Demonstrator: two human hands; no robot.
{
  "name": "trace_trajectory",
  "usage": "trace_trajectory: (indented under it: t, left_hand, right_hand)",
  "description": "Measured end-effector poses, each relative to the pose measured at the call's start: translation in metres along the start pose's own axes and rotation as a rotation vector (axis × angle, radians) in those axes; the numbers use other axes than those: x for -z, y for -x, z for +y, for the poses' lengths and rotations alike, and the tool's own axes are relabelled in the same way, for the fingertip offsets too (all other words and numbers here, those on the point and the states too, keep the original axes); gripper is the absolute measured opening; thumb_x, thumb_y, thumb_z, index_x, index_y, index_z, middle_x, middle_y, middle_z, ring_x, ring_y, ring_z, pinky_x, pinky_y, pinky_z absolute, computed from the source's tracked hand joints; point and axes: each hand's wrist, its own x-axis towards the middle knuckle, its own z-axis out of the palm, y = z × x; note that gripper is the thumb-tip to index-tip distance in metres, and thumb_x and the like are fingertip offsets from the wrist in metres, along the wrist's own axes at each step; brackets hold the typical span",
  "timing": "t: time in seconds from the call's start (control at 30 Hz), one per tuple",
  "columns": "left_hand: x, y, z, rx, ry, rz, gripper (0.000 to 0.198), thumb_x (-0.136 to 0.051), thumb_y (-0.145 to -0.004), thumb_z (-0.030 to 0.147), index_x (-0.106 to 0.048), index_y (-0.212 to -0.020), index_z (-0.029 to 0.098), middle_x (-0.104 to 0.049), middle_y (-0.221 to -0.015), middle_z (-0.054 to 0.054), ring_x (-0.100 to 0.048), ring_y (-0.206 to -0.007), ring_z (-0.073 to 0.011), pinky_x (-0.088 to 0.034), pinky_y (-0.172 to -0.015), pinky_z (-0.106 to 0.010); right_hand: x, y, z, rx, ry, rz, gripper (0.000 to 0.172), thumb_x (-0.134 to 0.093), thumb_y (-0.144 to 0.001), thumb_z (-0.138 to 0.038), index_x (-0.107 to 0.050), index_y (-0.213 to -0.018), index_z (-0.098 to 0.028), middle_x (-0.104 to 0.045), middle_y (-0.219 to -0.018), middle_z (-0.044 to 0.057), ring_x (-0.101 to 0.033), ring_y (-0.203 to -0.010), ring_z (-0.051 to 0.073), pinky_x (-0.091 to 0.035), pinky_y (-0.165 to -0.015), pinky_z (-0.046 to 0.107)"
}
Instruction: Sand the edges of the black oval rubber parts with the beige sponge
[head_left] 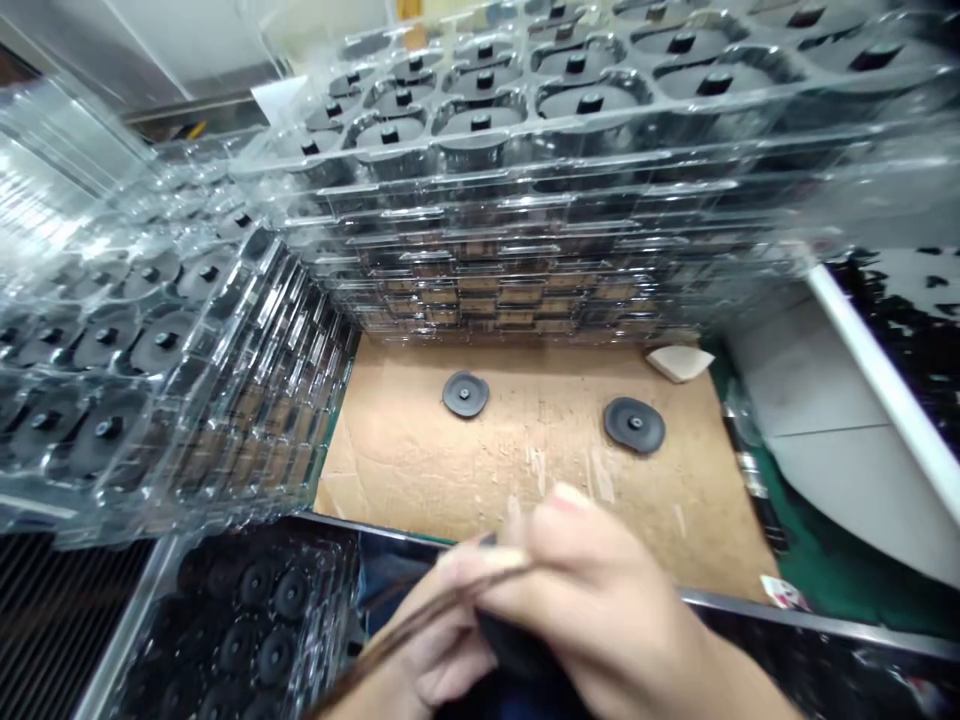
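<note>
My left hand (pixel 450 620) and my right hand (pixel 592 580) meet at the bottom middle, above the near edge of a cardboard sheet (pixel 405 460). Both have their fingers bent round a black part (pixel 514 645), which is blurred and partly hidden between them. A small dark tip shows above my left fingers. Beyond my hands, two dark round discs lie apart on the cardboard, one left of centre (pixel 465 394) and one to the right (pixel 634 425).
Clear plastic trays of dark discs are stacked high at the back (pixel 487 210) and left (pixel 225 370). Another tray of black discs (pixel 255 630) sits low at the left. A folded pale paper piece (pixel 680 363) and a white-edged bin (pixel 885 360) are at the right.
</note>
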Motion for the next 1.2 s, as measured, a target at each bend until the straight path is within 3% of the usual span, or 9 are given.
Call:
trace_trajectory:
  t: [0.17, 0.37, 0.43, 0.53, 0.63, 0.7, 0.87, 1.07, 1.2]
  left_hand:
    - [0.011, 0.002, 0.0, -0.118, 0.228, 0.114, 0.029, -0.064, -0.072, 0.032, -0.069, -0.095, 0.016, -0.069, -0.105, -0.01, -0.062, -0.099, -0.0242, -0.048, -0.088, -0.028]
    - [0.012, 0.008, 0.005, -0.151, 0.32, 0.194, 0.022, -0.058, -0.077, 0.025, -0.07, -0.09, 0.013, -0.069, -0.104, -0.013, -0.059, -0.104, -0.0262, -0.047, -0.091, -0.031]
    - [0.007, 0.01, 0.004, -0.152, 0.295, 0.185, 0.025, -0.062, -0.073, 0.026, -0.069, -0.092, 0.011, -0.068, -0.105, -0.013, -0.058, -0.105, -0.0271, -0.046, -0.092, -0.031]
    - [-0.001, 0.014, -0.001, -0.168, 0.228, 0.162, 0.032, -0.069, -0.066, 0.027, -0.069, -0.094, 0.012, -0.069, -0.103, -0.012, -0.059, -0.104, -0.0265, -0.047, -0.09, -0.03]
    - [-0.006, 0.022, -0.009, -0.234, 0.146, 0.139, 0.032, -0.069, -0.067, 0.026, -0.068, -0.097, 0.018, -0.07, -0.098, -0.008, -0.062, -0.098, -0.0222, -0.047, -0.088, -0.03]
    - [-0.006, 0.029, -0.013, -0.274, 0.072, 0.12, 0.038, -0.068, -0.069, 0.026, -0.063, -0.106, 0.021, -0.07, -0.099, -0.008, -0.061, -0.098, -0.0213, -0.047, -0.088, -0.032]
    - [-0.005, 0.045, -0.018, -0.325, -0.065, 0.192, 0.052, -0.07, -0.066, 0.017, -0.057, -0.115, 0.026, -0.069, -0.101, -0.005, -0.061, -0.095, -0.0193, -0.048, -0.081, -0.025]
    - [-0.014, 0.062, -0.023, -0.368, -0.04, 0.127, 0.049, -0.075, -0.059, 0.025, -0.063, -0.107, 0.025, -0.069, -0.101, -0.006, -0.06, -0.099, -0.022, -0.045, -0.087, -0.03]
    - [-0.011, 0.076, -0.018, -0.411, 0.045, 0.05, 0.048, -0.081, -0.048, 0.025, -0.068, -0.094, 0.024, -0.069, -0.101, -0.005, -0.063, -0.092, -0.0197, -0.048, -0.08, -0.026]
  right_hand:
    - [-0.021, 0.031, 0.048, -0.377, 0.192, -0.005, 0.024, -0.043, -0.088, -0.025, -0.065, -0.096, -0.019, -0.068, -0.082, 0.006, -0.063, -0.073, 0.019, -0.046, -0.065, 0.032]
    - [-0.048, 0.1, 0.039, -0.558, -0.102, -0.206, 0.024, -0.045, -0.089, -0.029, -0.065, -0.101, -0.025, -0.07, -0.082, 0.002, -0.066, -0.075, 0.017, -0.054, -0.067, 0.028]
    - [-0.044, 0.104, 0.034, -0.597, -0.107, -0.173, 0.024, -0.047, -0.087, -0.031, -0.066, -0.101, -0.025, -0.07, -0.082, 0.002, -0.066, -0.074, 0.018, -0.054, -0.064, 0.028]
    - [-0.027, 0.084, 0.019, -0.65, -0.056, 0.063, 0.024, -0.05, -0.085, -0.034, -0.065, -0.102, -0.024, -0.068, -0.095, 0.005, -0.066, -0.083, 0.019, -0.054, -0.058, 0.024]
    - [-0.019, 0.048, -0.014, -0.523, -0.077, 0.298, 0.022, -0.049, -0.086, -0.028, -0.061, -0.105, -0.024, -0.066, -0.102, 0.004, -0.063, -0.088, 0.017, -0.053, -0.064, 0.023]
    - [-0.022, 0.029, -0.037, -0.295, -0.079, 0.297, 0.025, -0.046, -0.086, -0.019, -0.059, -0.107, -0.02, -0.067, -0.095, 0.004, -0.062, -0.083, 0.016, -0.051, -0.071, 0.027]
    - [-0.022, 0.016, -0.063, -0.175, -0.205, -0.087, 0.022, -0.043, -0.084, -0.011, -0.062, -0.094, -0.019, -0.065, -0.08, 0.0, -0.06, -0.07, 0.012, -0.048, -0.064, 0.022]
    - [-0.03, 0.012, -0.076, -0.055, -0.066, 0.18, 0.025, -0.041, -0.086, -0.014, -0.058, -0.105, -0.015, -0.065, -0.085, 0.007, -0.059, -0.075, 0.017, -0.047, -0.069, 0.03]
    - [-0.022, 0.027, -0.083, 0.039, -0.162, -0.038, 0.024, -0.044, -0.083, -0.01, -0.059, -0.098, -0.021, -0.063, -0.072, 0.0, -0.058, -0.062, 0.011, -0.047, -0.058, 0.02]
